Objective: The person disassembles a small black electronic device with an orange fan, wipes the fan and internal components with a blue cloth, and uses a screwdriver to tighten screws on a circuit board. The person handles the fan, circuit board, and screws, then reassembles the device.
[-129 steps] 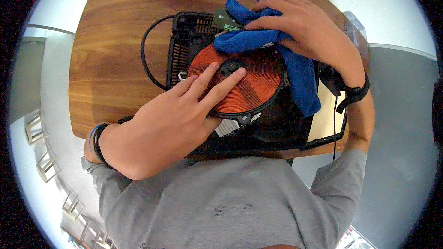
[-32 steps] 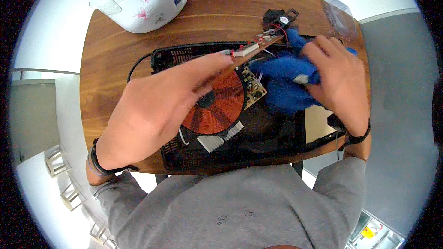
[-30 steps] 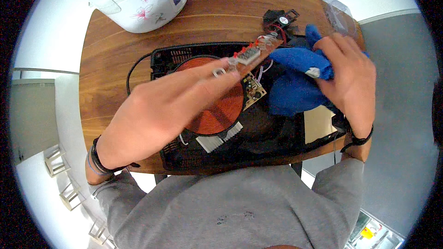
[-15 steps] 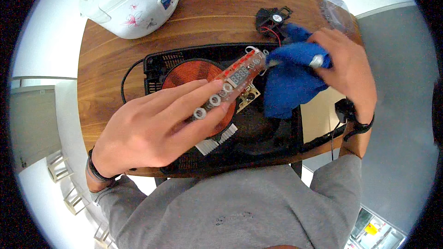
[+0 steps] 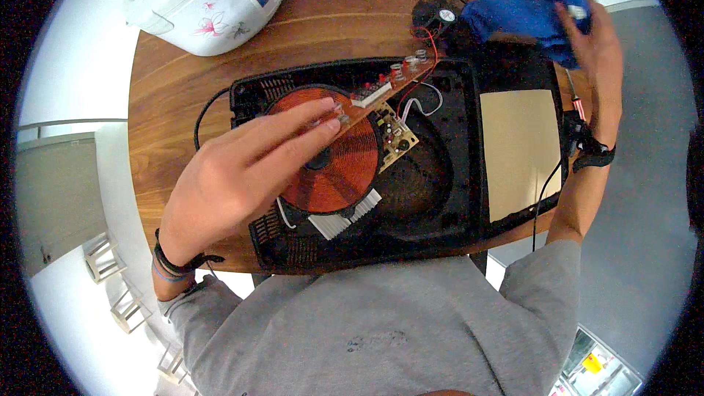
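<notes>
My left hand (image 5: 220,180) pinches one end of a narrow circuit board (image 5: 392,89) with small round buttons and a display. It holds the board tilted above a copper coil (image 5: 345,176) in an open black induction cooker housing (image 5: 458,213). My right hand (image 5: 603,51), slightly blurred, grips a blue cloth (image 5: 510,15) near the table's far right edge. Beside the coil sit a tan circuit board (image 5: 400,143) and a finned metal heat sink (image 5: 345,216). A black fan (image 5: 429,15) with red wires lies beyond the housing, next to the cloth.
A white rice cooker (image 5: 209,11) stands at the far left of the wooden table (image 5: 176,95). Right of the coil lies a black panel with a beige sheet (image 5: 517,154). By my right wrist is a screwdriver (image 5: 578,106); a black cable (image 5: 199,132) loops left of the housing.
My right hand has carried the blue cloth away from the circuit board to the far right, uncovering the housing and beige sheet. In my left hand the board has tipped, its face turned away.
</notes>
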A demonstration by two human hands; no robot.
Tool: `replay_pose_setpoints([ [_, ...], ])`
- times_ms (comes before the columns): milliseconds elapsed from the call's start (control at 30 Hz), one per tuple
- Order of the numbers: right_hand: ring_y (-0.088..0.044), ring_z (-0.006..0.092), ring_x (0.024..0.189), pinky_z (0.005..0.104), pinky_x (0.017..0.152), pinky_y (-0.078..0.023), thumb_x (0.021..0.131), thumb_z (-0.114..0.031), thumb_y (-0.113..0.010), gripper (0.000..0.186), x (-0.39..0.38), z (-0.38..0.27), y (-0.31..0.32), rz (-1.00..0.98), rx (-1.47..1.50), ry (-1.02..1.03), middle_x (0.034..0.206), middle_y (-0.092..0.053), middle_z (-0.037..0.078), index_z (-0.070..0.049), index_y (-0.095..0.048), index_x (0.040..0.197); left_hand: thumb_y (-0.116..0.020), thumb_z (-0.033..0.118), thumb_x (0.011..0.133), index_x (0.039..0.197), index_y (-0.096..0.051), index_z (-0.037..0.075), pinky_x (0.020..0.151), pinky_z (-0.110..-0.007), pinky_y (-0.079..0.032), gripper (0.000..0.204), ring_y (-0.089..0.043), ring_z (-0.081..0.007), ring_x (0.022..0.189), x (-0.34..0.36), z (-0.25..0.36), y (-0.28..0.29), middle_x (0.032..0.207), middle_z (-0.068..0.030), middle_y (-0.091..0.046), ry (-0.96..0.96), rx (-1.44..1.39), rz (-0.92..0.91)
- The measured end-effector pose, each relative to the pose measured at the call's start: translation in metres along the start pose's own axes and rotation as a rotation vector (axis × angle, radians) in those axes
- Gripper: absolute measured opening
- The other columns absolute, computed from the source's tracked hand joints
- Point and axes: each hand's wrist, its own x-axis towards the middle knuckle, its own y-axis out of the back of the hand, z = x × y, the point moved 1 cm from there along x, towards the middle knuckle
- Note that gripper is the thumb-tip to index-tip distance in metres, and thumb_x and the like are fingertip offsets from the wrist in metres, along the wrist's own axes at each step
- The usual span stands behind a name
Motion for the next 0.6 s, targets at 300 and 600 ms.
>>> replay_pose_setpoints([
  [300,-0.047,0.0384,0.152,0.0489,0.127,-0.040,0.092,-0.025,-0.084,0.075,-0.057,-0.118,-0.002,-0.337,0.467,0.769,0.162,-0.051,0.017,-0.013,-0.052,0.159,-0.076,0.001,0.095,0.136,-0.064,0.007,0.095,-0.042,-0.063,0.043,-0.075,-0.0358,0.114,0.014,-0.020,-0.001,0.131,-0.0108,-0.074,0.201,-0.184,0.096],
  [600,-0.071,0.0346,0.119,0.0497,0.108,-0.054,0.098,-0.023,-0.075,0.045,-0.060,-0.193,-0.030,-0.333,0.476,1.003,0.123,-0.075,0.012,-0.014,-0.064,0.141,-0.089,0.003,0.085,0.159,-0.048,0.007,0.120,-0.044,-0.049,0.084,-0.061,-0.0319,0.144,0.024,-0.028,-0.015,0.164,-0.0145,-0.055,0.183,-0.422,0.117],
])
